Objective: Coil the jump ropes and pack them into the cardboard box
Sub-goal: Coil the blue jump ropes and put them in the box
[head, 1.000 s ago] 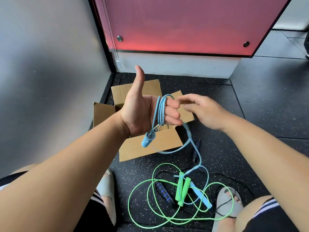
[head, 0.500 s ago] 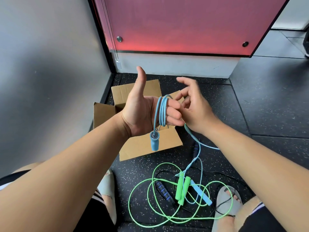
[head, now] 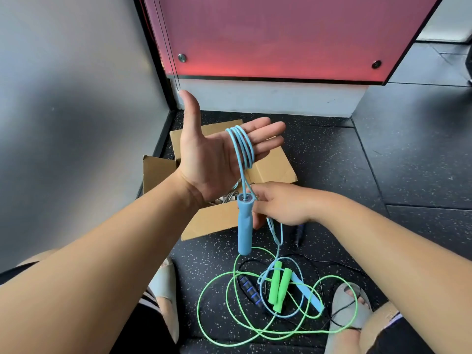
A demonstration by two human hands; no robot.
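Observation:
My left hand (head: 212, 159) is held up flat, palm toward me, fingers straight, with several loops of the blue jump rope (head: 242, 146) wound around the fingers. One blue handle (head: 244, 226) hangs straight down below the palm. My right hand (head: 281, 203) sits just under the left, pinching the blue cord beside that handle. The cord runs down to the second blue handle (head: 307, 292) on the floor. Behind my hands stands the open cardboard box (head: 217, 221), with some cord showing inside. A green jump rope (head: 278, 287) lies loose on the floor.
A black rope with a blue-ringed handle (head: 249, 290) lies tangled under the green one; another dark handle (head: 298, 235) lies by the box. My sandalled feet (head: 350, 310) flank the pile. A grey wall stands left, a red panel (head: 281, 34) ahead.
My left fingers have straightened from curled to flat. My right hand dropped from beside the fingers to below the palm, bringing the cord down. The hanging blue handle now points straight down.

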